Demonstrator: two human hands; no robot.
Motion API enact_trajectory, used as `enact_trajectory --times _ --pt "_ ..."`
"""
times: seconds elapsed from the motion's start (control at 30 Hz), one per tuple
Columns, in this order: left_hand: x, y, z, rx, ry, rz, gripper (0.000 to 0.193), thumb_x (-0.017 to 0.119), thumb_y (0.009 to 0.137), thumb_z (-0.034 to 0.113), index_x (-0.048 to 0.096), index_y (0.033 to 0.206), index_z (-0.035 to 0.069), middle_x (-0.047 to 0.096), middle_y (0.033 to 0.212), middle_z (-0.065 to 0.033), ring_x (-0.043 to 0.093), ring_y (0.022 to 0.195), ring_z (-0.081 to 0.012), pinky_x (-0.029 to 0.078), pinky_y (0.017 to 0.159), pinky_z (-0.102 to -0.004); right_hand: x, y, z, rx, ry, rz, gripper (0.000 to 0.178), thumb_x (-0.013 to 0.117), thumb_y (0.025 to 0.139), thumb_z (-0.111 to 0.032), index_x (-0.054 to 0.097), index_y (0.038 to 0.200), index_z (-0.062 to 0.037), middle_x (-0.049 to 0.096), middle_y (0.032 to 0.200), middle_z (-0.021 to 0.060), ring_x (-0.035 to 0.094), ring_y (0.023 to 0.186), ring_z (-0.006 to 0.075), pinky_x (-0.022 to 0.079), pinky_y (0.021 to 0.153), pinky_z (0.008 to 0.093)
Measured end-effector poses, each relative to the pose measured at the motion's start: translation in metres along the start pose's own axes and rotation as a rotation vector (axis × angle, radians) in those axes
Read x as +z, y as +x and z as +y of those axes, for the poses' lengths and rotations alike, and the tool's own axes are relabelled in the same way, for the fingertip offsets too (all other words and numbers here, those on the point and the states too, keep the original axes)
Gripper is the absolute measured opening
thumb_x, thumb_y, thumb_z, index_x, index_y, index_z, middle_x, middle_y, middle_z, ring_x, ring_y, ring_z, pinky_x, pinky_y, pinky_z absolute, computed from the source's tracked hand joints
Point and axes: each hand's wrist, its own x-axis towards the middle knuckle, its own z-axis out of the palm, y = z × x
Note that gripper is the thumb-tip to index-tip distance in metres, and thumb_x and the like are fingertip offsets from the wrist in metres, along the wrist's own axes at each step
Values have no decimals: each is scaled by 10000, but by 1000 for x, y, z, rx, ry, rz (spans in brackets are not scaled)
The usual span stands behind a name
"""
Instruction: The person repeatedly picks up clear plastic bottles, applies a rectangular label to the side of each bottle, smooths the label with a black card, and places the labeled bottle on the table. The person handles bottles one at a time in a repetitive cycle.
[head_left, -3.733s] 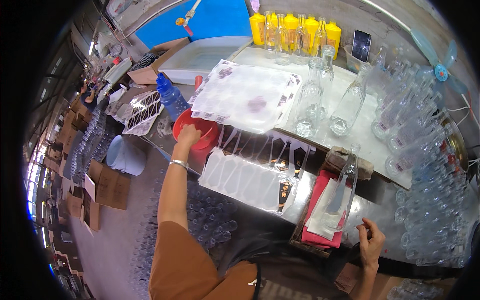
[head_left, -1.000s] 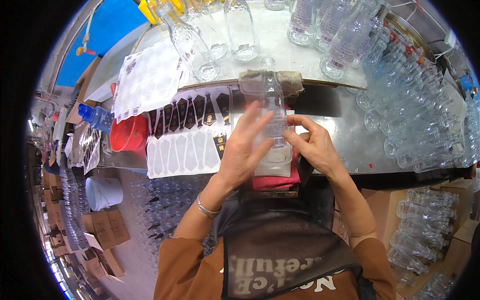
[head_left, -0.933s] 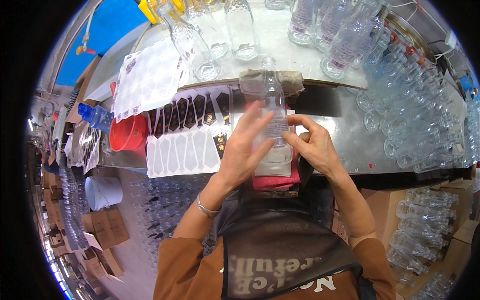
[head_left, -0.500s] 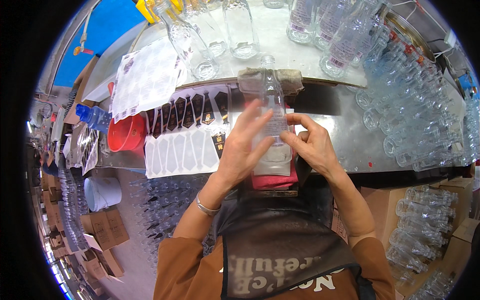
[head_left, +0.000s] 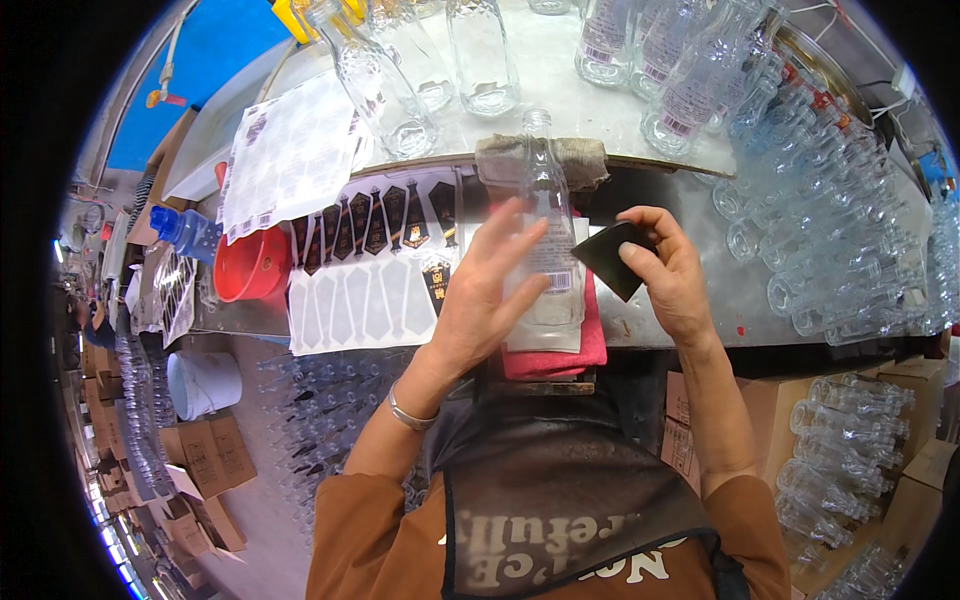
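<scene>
A clear glass bottle [head_left: 553, 308] with a printed label lies on its back in front of me, neck pointing away. Its neck rests on a folded beige cloth [head_left: 580, 158], and a red cloth [head_left: 556, 364] shows under its base end. My left hand [head_left: 480, 285] is over the bottle's left side, fingers spread and slightly blurred; whether it touches the glass I cannot tell. Between thumb and fingers, my right hand [head_left: 668, 275] pinches a dark, flat, square piece like a scraper [head_left: 612, 262], tilted beside the bottle's right side.
Left of the bottle lies a sheet of black tie-shaped stickers [head_left: 376, 222], partly peeled, beneath a white label sheet [head_left: 290, 150]. A red basin [head_left: 253, 265] stands farther left. Upright bottles [head_left: 482, 60] stand on the raised white surface; many more bottles [head_left: 830, 230] lie at right.
My right hand has moved from the bottle's right edge outward to the right, and the dark square piece now shows in its fingers. My left hand stays almost in place.
</scene>
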Motion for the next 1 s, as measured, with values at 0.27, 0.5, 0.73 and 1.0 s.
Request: enact_trajectory --times 0.27,0.5,0.73,1.0 --pt "0 0 0 -14 -14 -15 552 745 886 123 597 1419 133 440 1547 -162 477 1391 -338 411 1136 -432 8 30 -16 -246 -424 -9 286 618 934 -16 645 1218 -2 665 1075 11 596 945 75 496 836 231" --pt "-2 1 -1 -4 -8 -24 572 745 886 125 578 1433 126 434 1552 -160 472 1394 -336 411 1138 -434 15 40 -28 -335 -513 -1 290 645 914 -38 661 1201 -5 693 1063 36 624 961 104 512 837 262" --pt "0 -3 -14 -5 -62 16 862 809 819 121 364 1553 40 389 1579 -190 435 1424 -352 389 1155 -433 35 55 -51 -661 -812 0 247 682 857 -2 686 1104 -12 719 1039 143 694 934 247 547 826 331" --pt "13 -44 -18 62 49 77 952 882 718 174 366 1488 -39 541 1355 -261 534 1251 -428 429 1072 -466 57 -20 -46 -879 -828 -451 254 695 704 -27 662 956 -47 675 931 79 629 819 273 508 752 413"
